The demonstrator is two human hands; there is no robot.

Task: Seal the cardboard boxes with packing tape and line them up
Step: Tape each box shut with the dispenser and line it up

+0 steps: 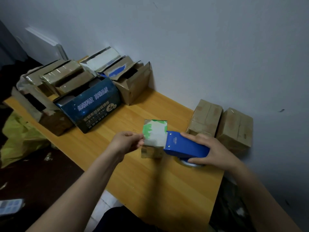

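Observation:
A small cardboard box (pixel 154 133) with a white and green torn label on top stands on the wooden table (pixel 150 181). My left hand (pixel 127 142) pinches the clear tape end at the box's left edge. My right hand (pixel 206 150) grips a blue tape dispenser (pixel 184 144), whose mouth sits at the box's right edge; its clear tape roll (pixel 190 162) shows underneath. Two brown boxes wrapped in tape, one (pixel 205 118) and another (pixel 235 128), stand side by side against the wall at the right.
At the far left end of the table stand a dark blue printed carton (pixel 93 106) and several open brown cartons (pixel 132 81). A yellow-green bag (pixel 20 136) lies on the floor to the left. The grey wall (pixel 200 47) runs along the table's far side.

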